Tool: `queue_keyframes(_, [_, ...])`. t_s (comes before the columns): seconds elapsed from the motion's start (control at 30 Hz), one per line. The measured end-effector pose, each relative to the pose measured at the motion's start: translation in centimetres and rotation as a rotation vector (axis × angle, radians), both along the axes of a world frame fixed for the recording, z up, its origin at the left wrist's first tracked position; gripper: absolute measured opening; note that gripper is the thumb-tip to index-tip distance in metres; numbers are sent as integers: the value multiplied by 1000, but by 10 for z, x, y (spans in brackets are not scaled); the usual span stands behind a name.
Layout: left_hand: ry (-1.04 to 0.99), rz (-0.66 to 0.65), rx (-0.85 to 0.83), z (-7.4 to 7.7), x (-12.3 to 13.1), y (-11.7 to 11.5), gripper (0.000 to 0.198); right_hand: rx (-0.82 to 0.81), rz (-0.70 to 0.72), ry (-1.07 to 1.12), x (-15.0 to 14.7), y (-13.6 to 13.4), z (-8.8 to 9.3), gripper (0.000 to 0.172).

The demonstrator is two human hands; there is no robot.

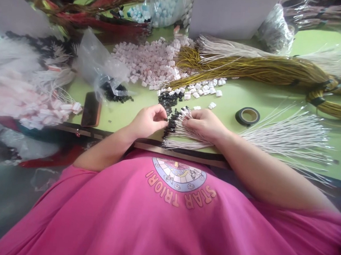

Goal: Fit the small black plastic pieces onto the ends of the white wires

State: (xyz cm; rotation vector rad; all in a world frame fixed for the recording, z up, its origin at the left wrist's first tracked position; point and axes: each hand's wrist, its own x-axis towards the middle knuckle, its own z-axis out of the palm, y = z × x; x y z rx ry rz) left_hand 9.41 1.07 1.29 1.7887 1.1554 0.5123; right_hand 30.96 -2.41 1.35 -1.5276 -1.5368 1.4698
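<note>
My right hand [205, 124] is closed, thumb and fingers pinching a bundle of thin white wires [184, 132] near the table's front edge. Black connectors [169, 128] cap many of the wires' left ends. Just left of them, my left hand [150, 121] has thumb and fingertips pinched together. A dark speck shows at those fingertips, too small to name. Beyond the fingertips lies a small heap of loose black connectors [169, 100]. The white wires' other ends [295, 136] fan out to the right, partly behind my right forearm.
A roll of black tape [247, 116] lies right of my hands, a phone [91, 109] to the left. Farther back are a pile of white connectors [151, 61], a yellow-brown wire bundle [265, 71] and a clear plastic bag [98, 59]. Pinkish-white connectors [49, 111] cover the left end.
</note>
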Motion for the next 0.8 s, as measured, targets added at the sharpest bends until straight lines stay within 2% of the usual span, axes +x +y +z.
queue_keyframes(0.1, [-200,12,-147,-7,16,0,22,19,16,-6,0,0,2,16])
queue_keyframes(0.27, [-237,67,-226,-15,25,0,24,78,50,-46,1,1,1,21])
queue_keyframes(0.47, [-222,68,-187,-17,24,-2,25,98,72,-32,0,1,-1,22])
queue_keyframes(0.63, [-171,103,-71,-18,25,-4,25,94,59,-54,-2,0,0,23])
queue_keyframes(0.8, [-126,55,-14,-19,28,-5,19,120,78,-69,-2,1,-2,24])
